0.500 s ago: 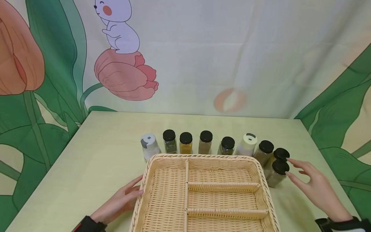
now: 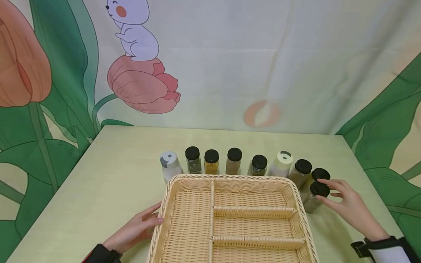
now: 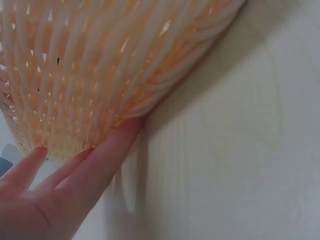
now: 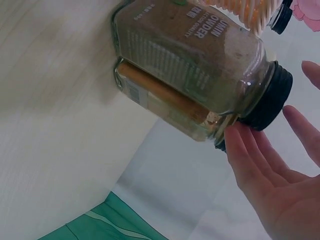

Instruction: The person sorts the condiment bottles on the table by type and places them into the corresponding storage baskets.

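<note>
Here, from the head view, we see our left hand (image 2: 136,229) lying flat on the surface (image 2: 108,182), fingers straight, with the fingertips touching the left wall of the woven basket (image 2: 164,204). The basket sits at about 6 o'clock in the picture and has dividers inside. Our right hand (image 2: 350,208) is at about 4 o'clock, and its fingers reach around the black lid of the near jar (image 2: 314,197). That jar stands just beside the basket's right wall. The far jar (image 2: 319,174) stands right behind it, touching it. A row of other jars (image 2: 234,160) runs along the back of the basket, from 11 o'clock to 1 o'clock.

From the left wrist view, our left hand (image 3: 60,195) has straight fingers pressed against the bottom edge of the basket (image 3: 100,75). It grips nothing.

From the right wrist view, our right hand (image 4: 280,185) is spread, with the fingertips touching the lid of the near jar (image 4: 200,60). The fingers are bent only a little and have not closed on the jar. The far jar (image 4: 165,102) with light brown stuff sits tight against it.
</note>
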`<state>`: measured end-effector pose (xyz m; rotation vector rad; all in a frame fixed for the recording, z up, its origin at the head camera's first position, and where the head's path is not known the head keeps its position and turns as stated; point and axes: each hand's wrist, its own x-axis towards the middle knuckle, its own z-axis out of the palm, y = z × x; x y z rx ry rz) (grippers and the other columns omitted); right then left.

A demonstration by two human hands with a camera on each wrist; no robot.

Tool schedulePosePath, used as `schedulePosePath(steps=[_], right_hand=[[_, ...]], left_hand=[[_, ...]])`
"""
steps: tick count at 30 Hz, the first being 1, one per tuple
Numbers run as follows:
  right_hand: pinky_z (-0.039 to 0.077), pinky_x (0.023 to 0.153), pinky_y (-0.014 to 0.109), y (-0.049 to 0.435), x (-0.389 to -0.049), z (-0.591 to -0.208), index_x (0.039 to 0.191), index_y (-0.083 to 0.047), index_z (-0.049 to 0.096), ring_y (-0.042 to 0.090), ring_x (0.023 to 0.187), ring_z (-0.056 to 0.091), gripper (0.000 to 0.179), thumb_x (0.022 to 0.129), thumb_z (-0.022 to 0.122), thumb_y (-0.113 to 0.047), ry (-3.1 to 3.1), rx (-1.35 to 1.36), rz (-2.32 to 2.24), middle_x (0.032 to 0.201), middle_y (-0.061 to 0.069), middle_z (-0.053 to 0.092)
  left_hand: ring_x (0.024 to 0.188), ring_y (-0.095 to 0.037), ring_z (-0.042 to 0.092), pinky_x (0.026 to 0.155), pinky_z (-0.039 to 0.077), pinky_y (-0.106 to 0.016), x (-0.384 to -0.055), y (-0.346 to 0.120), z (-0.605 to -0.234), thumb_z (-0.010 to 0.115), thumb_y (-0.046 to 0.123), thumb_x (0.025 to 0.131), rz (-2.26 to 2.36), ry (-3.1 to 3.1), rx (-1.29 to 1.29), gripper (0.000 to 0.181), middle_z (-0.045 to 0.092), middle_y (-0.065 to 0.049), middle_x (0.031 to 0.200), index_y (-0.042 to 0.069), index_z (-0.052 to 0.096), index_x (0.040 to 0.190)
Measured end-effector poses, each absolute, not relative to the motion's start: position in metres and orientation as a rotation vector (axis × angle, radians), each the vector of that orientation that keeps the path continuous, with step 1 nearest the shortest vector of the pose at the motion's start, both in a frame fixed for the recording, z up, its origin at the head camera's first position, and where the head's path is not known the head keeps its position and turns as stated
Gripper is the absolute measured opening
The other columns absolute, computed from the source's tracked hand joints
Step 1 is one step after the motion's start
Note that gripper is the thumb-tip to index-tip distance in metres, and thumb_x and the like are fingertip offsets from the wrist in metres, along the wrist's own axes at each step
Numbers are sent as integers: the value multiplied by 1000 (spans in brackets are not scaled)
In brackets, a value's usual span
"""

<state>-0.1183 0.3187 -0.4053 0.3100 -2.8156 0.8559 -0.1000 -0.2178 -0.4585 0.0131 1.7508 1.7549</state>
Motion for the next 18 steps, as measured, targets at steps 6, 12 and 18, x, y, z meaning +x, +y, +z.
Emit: schedulePosePath(steps=[6,12,18], right_hand=[[51,71,41,317,-125,-411,115,3,59,34,93,52,44,76,73,-10,-2794,356,780,102,18,50],[50,69,45,312,-125,-412,116,4,58,34,87,55,46,75,74,-10,-2817,357,764,97,17,53],[51,67,45,308,-126,-413,113,5,60,36,84,58,47,71,76,-8,-2790,375,713,98,20,55]], left_hand=[[129,-47,24,91,42,-52,-100,-217,-459,50,28,94,1756,1748,-25,76,12,-34,145,6,0,147],[130,-46,25,92,43,-51,-101,-217,-458,49,28,94,1762,1725,3,76,11,-33,146,7,-2,147],[129,-45,28,90,44,-52,-99,-218,-457,48,27,94,1778,1706,-8,76,11,-33,145,5,-2,147]])
